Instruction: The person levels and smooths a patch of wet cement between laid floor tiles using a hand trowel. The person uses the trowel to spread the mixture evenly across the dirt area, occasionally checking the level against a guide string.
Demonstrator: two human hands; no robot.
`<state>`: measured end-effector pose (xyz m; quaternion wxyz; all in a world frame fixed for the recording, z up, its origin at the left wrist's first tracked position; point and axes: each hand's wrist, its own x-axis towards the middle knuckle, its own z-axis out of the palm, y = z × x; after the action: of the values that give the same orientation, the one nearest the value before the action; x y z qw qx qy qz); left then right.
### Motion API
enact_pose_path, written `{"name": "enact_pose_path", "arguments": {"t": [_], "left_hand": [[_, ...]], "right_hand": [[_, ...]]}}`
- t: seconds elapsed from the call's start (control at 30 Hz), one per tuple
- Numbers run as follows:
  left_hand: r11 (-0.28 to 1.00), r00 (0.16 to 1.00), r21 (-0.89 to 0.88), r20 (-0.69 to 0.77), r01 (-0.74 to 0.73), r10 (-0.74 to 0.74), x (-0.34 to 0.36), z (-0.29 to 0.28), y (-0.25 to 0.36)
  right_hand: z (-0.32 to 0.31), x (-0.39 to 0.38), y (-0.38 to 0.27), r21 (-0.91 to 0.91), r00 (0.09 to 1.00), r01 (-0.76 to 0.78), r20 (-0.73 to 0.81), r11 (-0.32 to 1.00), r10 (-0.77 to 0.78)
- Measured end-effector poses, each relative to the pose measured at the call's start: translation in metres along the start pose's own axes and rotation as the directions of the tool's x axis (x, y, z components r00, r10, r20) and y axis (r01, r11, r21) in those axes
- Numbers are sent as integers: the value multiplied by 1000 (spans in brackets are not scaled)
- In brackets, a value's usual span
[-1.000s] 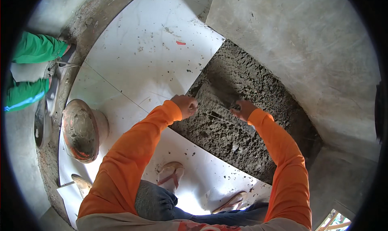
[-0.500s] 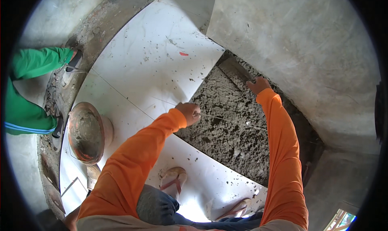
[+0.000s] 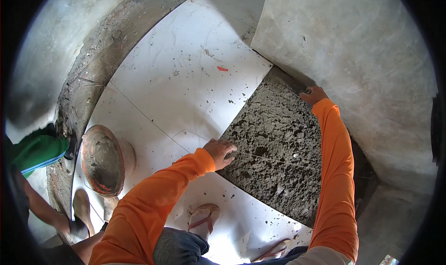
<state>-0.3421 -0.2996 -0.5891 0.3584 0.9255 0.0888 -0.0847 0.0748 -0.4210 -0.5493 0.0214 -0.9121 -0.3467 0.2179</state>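
My right hand [image 3: 313, 94] grips a grey flat trowel [image 3: 292, 81], which lies at the far corner of a rough bed of wet grey mortar [image 3: 269, 126], against the wall. At the mortar's left edge is my left hand [image 3: 223, 152], fingers curled; whether they hold anything is unclear. A thin string [image 3: 274, 160] runs across the mortar to beside these fingers. Large white tiles [image 3: 181, 61], speckled with mortar, border the bed on the left and near sides.
A round mortar-crusted container [image 3: 121, 170] stands on the tiles at left. Green-clad co-worker's leg [image 3: 39, 149] and a bare leg [image 3: 44, 204] show beside the rough floor channel [image 3: 88, 74]. Concrete wall [image 3: 348, 47] rises at right. My sandalled foot [image 3: 204, 218] is at bottom.
My right hand has moved with the trowel up and right toward the wall. My left hand has shifted down. The co-worker's legs at left have moved lower in view.
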Motion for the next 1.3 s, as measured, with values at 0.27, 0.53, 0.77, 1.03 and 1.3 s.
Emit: {"name": "enact_pose_path", "arguments": {"t": [0.27, 0.53, 0.77, 1.03, 1.3], "left_hand": [[998, 999, 47, -37, -39, 40, 3, -3, 4], [1000, 999, -6, -49, 20, -20, 12, -5, -2], [1000, 997, -20, -74, 23, -24, 14, 1, 0], [995, 995, 23, -26, 94, -93, 13, -10, 16], [988, 993, 140, -110, 61, -46, 53, -24, -10]], "right_hand": [[17, 4, 8, 16, 1000, 24, -19, 1000, -24], [43, -35, -24, 1, 976, 141, 170, 990, -139], [73, -121, -63, 128, 893, 27, 442, 991, -82], [69, -168, -82, -200, 893, 378, 337, 904, -299], [18, -238, -18, 146, 885, 206, -450, 968, -120]]}}
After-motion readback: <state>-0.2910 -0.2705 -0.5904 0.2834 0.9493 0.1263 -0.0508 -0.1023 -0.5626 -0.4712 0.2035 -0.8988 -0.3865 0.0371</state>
